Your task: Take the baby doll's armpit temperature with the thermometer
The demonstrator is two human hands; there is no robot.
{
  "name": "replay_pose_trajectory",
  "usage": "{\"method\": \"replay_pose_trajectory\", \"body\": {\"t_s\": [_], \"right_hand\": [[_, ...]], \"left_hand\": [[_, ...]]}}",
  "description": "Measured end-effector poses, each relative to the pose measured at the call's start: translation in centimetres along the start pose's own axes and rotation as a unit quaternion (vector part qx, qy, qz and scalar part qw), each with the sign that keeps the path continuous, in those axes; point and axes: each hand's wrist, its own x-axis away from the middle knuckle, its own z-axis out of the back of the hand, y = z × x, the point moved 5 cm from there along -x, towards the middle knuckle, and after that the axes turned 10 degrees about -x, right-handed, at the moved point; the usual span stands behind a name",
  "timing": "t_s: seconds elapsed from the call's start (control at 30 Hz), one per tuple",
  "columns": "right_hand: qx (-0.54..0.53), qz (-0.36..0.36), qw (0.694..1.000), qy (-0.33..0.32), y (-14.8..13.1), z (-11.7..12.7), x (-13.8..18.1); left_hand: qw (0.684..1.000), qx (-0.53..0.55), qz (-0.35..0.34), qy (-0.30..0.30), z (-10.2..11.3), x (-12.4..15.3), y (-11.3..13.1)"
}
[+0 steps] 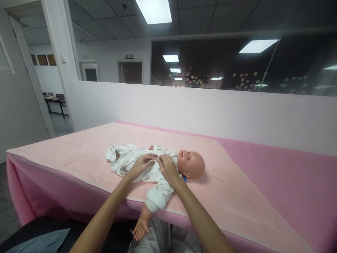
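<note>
A baby doll lies on its back across the table, head to the right, one arm hanging over the near edge. It wears a white printed baby outfit. Over the doll's chest, my left hand has its fingers closed on the front of the outfit. Beside it, my right hand pinches the cloth just below the doll's neck. A small pale spot, perhaps a fastener, shows between my fingertips; its detail is too small to make out. A bit of blue shows under the doll's neck.
A light pink sheet covers the table over a darker pink cloth. Its near edge is close to my lap. Behind the table stands a white half wall with glass above. An open doorway is at the left.
</note>
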Motion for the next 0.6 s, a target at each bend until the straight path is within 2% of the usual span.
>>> {"method": "replay_pose_trajectory", "body": {"t_s": [0.3, 0.6], "right_hand": [[0.026, 0.015, 1.0, -0.008, -0.94, -0.17, 0.07], [0.034, -0.01, 0.999, 0.012, -0.87, -0.61, -0.09]], "left_hand": [[0.999, 0.053, 0.01, 0.007, -0.17, -0.07, 0.45], [0.996, 0.086, 0.027, 0.02, -0.15, -0.13, 0.38]]}}
